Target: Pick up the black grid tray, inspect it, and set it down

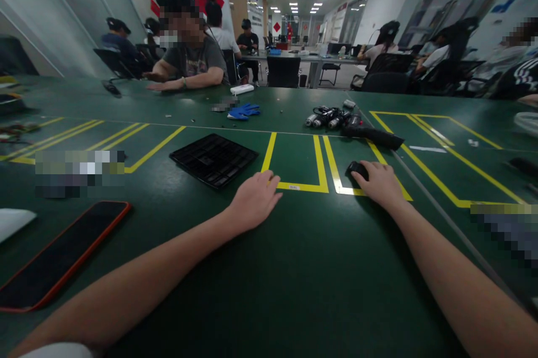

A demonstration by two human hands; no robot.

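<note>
My left hand (255, 200) lies palm down on the green table (294, 268), fingers loosely together, holding nothing, just short of a yellow taped box. My right hand (378, 181) rests over a small black object (356, 169) at the corner of the neighbouring yellow box, its fingers curled on it. A black gridded tray (213, 158) sits left of my left hand.
A phone in a red case (59, 257) lies at the near left. Further back are a black tool (372, 135), several small cylinders (330, 118), blue gloves (244, 112) and a white box (242, 89). A person sits opposite with forearms on the table; others sit behind.
</note>
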